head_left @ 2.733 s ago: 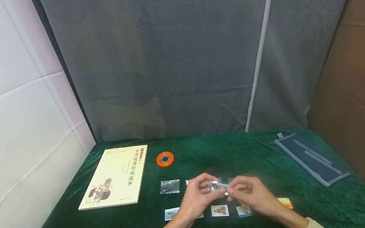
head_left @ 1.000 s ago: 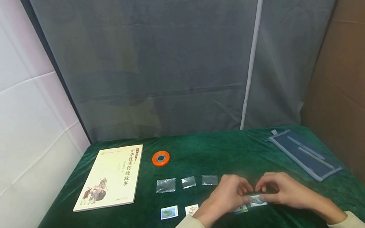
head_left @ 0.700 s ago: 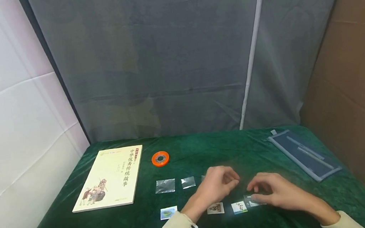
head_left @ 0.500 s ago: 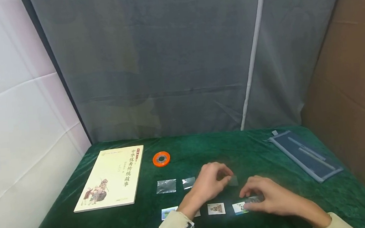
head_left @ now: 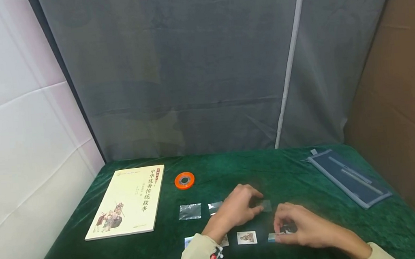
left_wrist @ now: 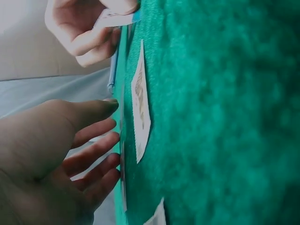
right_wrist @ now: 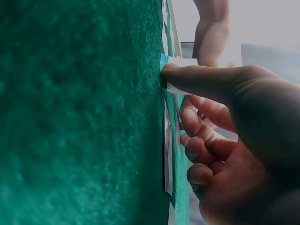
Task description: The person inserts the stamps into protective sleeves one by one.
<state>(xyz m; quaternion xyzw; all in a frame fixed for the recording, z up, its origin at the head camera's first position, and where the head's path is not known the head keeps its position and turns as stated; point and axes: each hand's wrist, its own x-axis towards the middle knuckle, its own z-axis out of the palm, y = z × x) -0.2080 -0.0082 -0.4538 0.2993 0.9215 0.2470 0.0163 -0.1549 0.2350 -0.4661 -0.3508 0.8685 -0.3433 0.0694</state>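
My right hand (head_left: 304, 226) pinches a postage stamp (head_left: 272, 237) between thumb and fingers, tilted up off the green cloth. The same stamp (right_wrist: 187, 61), white with a blue edge, stands behind the thumb in the right wrist view. Partly under the right hand lies a clear plastic sleeve (head_left: 291, 227). My left hand (head_left: 233, 208) rests on the cloth, fingers loosely bent, with a clear sleeve (head_left: 266, 205) by its fingertips. A stamp with a seated figure (head_left: 247, 237) lies between the hands; two more stamps are partly covered by the left wrist.
Two clear sleeves, one whole (head_left: 190, 211) and one part-hidden (head_left: 214, 207), lie left of the left hand. Behind them is an orange tape roll (head_left: 178, 181). A cream book (head_left: 125, 202) lies at left, a dark zip pouch (head_left: 348, 178) at right.
Both hands have parted from the sleeved stamp they handled at the right. The left hand has moved left and back to the sleeves; the right hand has shifted left and picked up a stamp's edge.
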